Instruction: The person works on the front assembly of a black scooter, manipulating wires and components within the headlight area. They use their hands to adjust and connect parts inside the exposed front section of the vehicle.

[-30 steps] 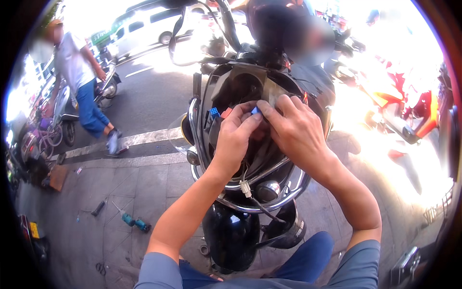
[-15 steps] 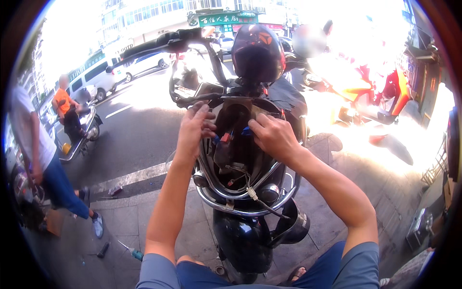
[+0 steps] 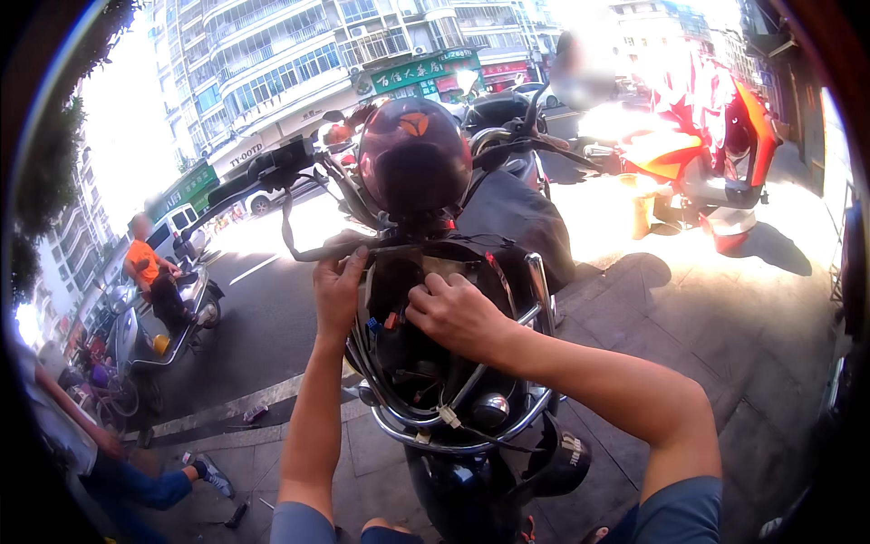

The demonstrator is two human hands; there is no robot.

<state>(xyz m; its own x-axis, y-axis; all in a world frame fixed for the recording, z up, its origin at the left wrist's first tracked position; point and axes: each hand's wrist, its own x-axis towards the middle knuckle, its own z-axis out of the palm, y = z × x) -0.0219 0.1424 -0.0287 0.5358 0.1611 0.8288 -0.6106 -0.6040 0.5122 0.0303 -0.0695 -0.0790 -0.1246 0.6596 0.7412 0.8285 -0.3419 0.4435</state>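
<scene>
A black scooter (image 3: pixel 462 471) stands in front of me with its front housing (image 3: pixel 385 349) opened up, showing loose wires and small blue and orange connectors (image 3: pixel 390 321). My left hand (image 3: pixel 337 295) is closed around the upper left edge of that housing, just below the handlebar. Over the middle of the cavity, my right hand (image 3: pixel 453 313) has its fingers bent together; what they hold, if anything, is hidden behind the knuckles. A white connector (image 3: pixel 449 416) on a cable hangs at the lower chrome bar. A dark round helmet (image 3: pixel 415 156) sits above the housing.
Chrome guard bars (image 3: pixel 489 444) curve around the housing's lower part. Left, a person in orange (image 3: pixel 145 263) sits on a parked scooter, and another person (image 3: pixel 82 444) is walking. A red and orange scooter (image 3: pixel 671 154) stands on the pavement at right.
The view has tilted upward and shifted. My left hand's fingers, spread before, now close on the housing's edge. My right hand has moved left and lower over the cavity.
</scene>
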